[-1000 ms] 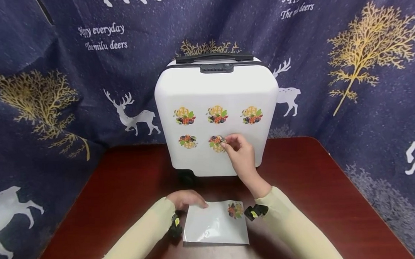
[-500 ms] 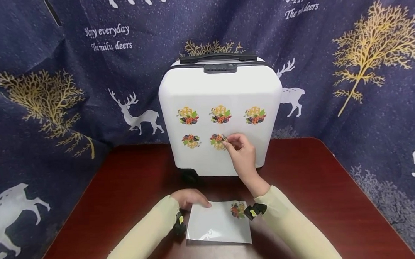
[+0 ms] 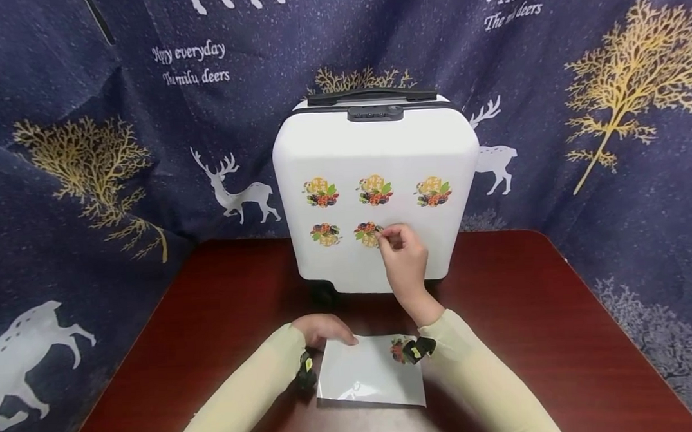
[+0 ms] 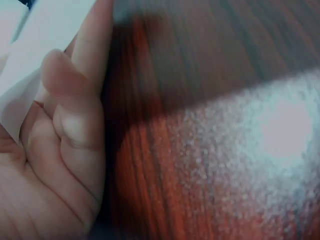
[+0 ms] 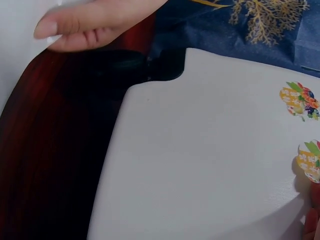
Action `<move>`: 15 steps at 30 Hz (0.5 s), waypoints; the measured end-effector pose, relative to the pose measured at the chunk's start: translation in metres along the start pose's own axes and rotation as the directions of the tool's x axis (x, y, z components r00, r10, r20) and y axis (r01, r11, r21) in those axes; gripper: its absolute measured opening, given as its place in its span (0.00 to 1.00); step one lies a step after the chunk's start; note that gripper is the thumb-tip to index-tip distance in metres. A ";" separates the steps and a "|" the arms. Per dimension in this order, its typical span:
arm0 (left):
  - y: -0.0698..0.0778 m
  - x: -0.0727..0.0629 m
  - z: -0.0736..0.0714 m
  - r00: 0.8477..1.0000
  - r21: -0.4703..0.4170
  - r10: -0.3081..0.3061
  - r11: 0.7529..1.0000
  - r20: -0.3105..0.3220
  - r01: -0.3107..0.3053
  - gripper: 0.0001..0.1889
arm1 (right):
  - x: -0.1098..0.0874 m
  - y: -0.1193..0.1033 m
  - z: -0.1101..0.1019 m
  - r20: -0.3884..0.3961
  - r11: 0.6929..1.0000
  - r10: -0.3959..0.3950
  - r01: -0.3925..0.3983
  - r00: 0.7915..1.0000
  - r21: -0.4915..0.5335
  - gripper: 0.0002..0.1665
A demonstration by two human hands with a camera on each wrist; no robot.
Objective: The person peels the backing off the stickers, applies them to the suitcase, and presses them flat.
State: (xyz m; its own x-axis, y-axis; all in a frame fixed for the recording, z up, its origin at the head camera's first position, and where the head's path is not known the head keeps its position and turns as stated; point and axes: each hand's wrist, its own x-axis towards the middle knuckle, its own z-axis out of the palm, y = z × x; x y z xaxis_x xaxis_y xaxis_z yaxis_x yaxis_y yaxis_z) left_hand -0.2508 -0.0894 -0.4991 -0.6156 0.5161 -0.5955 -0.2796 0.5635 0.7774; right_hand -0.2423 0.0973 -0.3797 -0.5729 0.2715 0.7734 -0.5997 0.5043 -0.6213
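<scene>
My right hand pinches the right edge of a fruit sticker against the front of a white suitcase. In the right wrist view this sticker shows at the right edge, just above my fingertips. My left hand grips the upper left corner of a white sticker sheet, thumb on top. The left wrist view shows the sheet between thumb and fingers, over the table. One fruit sticker is on the sheet's upper right, partly covered by the right wrist camera.
Three fruit stickers, among them the middle one, form an upper row on the suitcase. Another sticker sits lower left. The suitcase stands on a dark red table, a black wheel at its base. Behind hangs a blue deer-print cloth.
The head view has turned slightly left, so the scene shifts right. The pinched sticker's right edge, curled earlier, lies flatter. My right wrist has moved slightly left over the sheet; my left hand keeps its grip.
</scene>
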 end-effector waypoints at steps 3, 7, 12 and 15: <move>0.000 0.001 -0.001 1.000 0.009 -0.009 1.000 0.012 0.009 0.14 | 0.000 0.001 0.000 0.009 0.998 -0.042 0.042 0.999 -0.041 0.07; 0.003 0.004 -0.003 1.000 0.025 -0.016 1.000 0.016 0.015 0.15 | 0.004 0.000 -0.004 0.028 0.993 -0.086 0.088 0.996 -0.084 0.07; 0.006 0.003 -0.003 1.000 0.049 -0.005 0.999 -0.002 0.005 0.15 | 0.007 0.000 -0.006 0.044 0.987 -0.117 0.121 0.992 -0.107 0.07; 0.003 0.000 -0.001 1.000 0.049 -0.022 0.999 0.004 0.022 0.15 | 0.003 0.001 -0.006 0.063 0.984 -0.117 0.125 0.991 -0.128 0.07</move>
State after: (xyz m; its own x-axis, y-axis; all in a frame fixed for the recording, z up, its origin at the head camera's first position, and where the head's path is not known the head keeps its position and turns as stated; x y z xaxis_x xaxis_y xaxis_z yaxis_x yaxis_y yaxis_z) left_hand -0.2522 -0.0883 -0.4972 -0.6064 0.5060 -0.6134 -0.2566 0.6056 0.7532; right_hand -0.2413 0.1036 -0.3769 -0.5327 0.1578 0.8314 -0.5902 0.6349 -0.4986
